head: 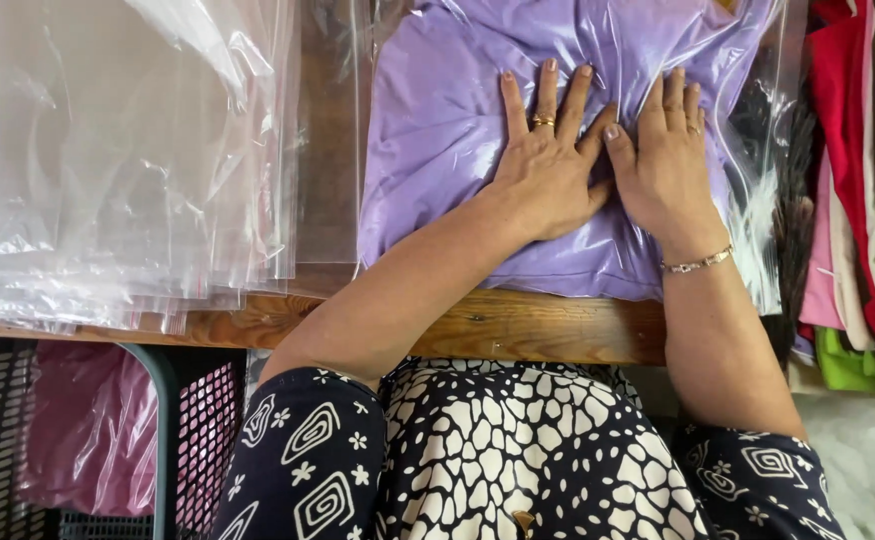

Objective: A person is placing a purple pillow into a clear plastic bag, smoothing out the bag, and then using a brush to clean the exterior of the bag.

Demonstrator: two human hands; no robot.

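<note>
Two flat hands (608,165) on bagged garment (438,130)

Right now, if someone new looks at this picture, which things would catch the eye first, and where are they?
First comes the lilac garment in a clear plastic bag at the top centre of the wooden table, with the left hand and right hand pressed flat on it, side by side. At left lies a stack of empty clear bags. Bright folded clothes line the right edge.
</note>
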